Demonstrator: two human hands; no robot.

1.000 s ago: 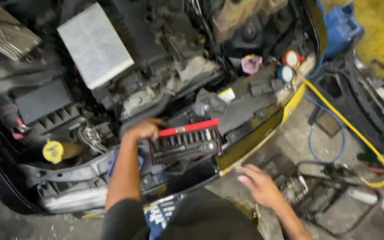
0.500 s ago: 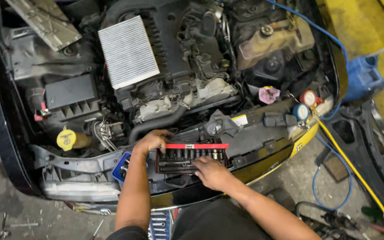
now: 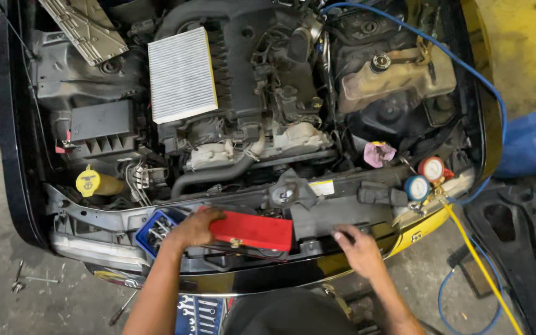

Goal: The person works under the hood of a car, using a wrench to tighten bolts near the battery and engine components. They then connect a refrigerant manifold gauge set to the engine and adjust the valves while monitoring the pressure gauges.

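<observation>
Red tool case [image 3: 252, 229]: flat rectangular box, lid down, plain red top, small metal latch on the near edge, sitting on the front crossmember of the open engine bay, roughly centre-left. Left hand [image 3: 195, 227] rests on the case's left end, fingers curled over the corner; looks like a loose hold on the lid, not a tight clamp. Right hand [image 3: 358, 249] is off the case, just right of it, palm down and fingers spread flat on the black plastic cover [image 3: 336, 218] of the crossmember, holding nothing. Blue tray [image 3: 156, 229] with small metal parts sits touching the left side of the case, partly under the left wrist. Labels and markers: yellow-and-white rectangular sticker [image 3: 322, 188] on the crossmember just behind the case; round yellow filler cap [image 3: 88, 182] with a black symbol at left; white pleated filter panel [image 3: 182, 74] lying on the engine top; red gauge [image 3: 432, 169] and blue gauge [image 3: 416, 187] at right with yellow hose [image 3: 479, 267] and blue hose [image 3: 460, 62] running off; pink rag [image 3: 378, 154] behind the gauges. Print on the sticker too small to tell.
</observation>
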